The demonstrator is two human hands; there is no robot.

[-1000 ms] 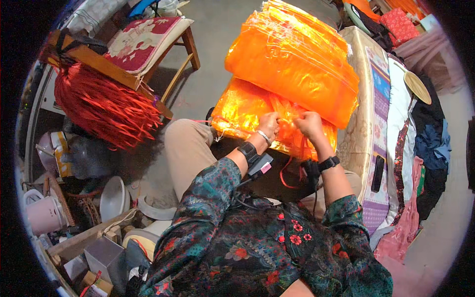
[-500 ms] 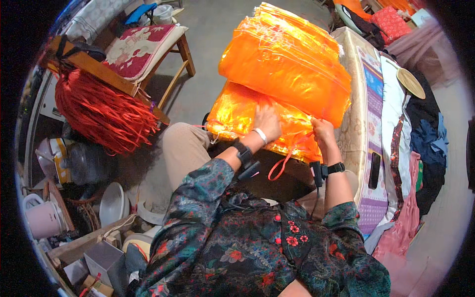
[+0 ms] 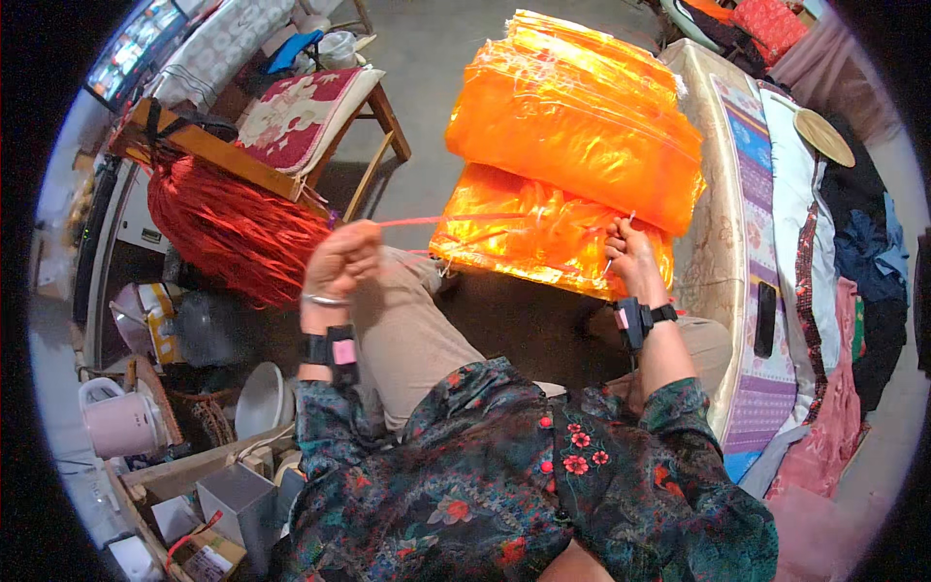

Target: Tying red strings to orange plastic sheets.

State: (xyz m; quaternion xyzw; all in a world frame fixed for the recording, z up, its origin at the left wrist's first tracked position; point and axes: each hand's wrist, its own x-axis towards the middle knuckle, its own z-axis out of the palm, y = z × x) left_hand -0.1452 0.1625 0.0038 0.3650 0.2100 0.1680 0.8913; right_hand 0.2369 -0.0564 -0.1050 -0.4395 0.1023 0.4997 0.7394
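Observation:
In front of me lies a thick stack of shiny orange plastic sheets or bags (image 3: 572,126), its upper part folded over the lower layer. My left hand (image 3: 344,260) is closed on one end of a red plastic strip (image 3: 427,221). The strip runs nearly straight to the right, across the lower orange layer. At the near right part of the stack, my right hand (image 3: 632,254) is pinched shut on a thin, pale, rod-like thing (image 3: 633,219). Its tip shows above the fingers; its exact kind is too small to tell.
A big bunch of red strips (image 3: 228,228) hangs from a wooden bar (image 3: 208,150) on the left, beside a cushioned stool (image 3: 301,116). To the right stands a bed (image 3: 713,233) with a phone (image 3: 765,320) and clothes. A wooden crate (image 3: 199,456) holds boxes at lower left.
My left hand has moved from the orange stack out to the left, drawing the red strip along. The red loop near my right hand is gone from view. My right hand stays by the stack.

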